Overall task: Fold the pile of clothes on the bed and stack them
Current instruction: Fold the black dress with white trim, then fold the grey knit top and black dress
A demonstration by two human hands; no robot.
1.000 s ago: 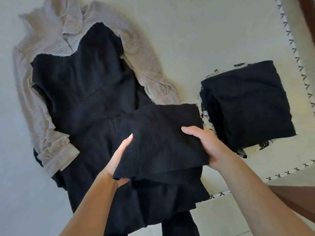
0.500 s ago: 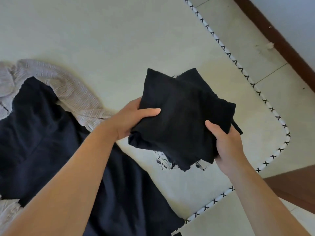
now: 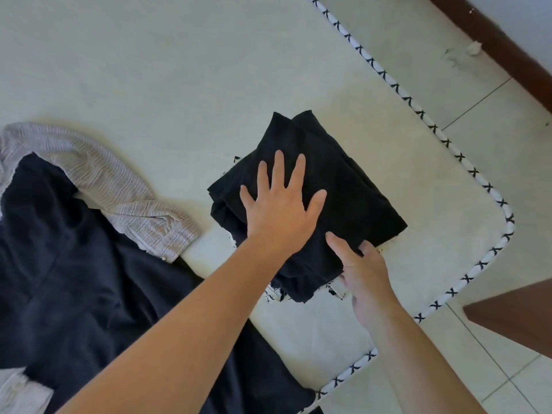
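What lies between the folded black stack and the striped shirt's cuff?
Only bare cream bedsheet separates the folded black stack from the striped shirt's cuff, seen in the head view.

I see two bare forearms, no sleeves reaching the wrists; my left hand and right hand carry no rings, watch or gloves.

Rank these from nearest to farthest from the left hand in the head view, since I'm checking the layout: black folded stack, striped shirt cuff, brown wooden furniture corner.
1. Black folded stack: directly under the left hand, which presses flat on it.
2. Striped shirt cuff: to its left, on the bed.
3. Brown wooden furniture corner: far right, off the bed.
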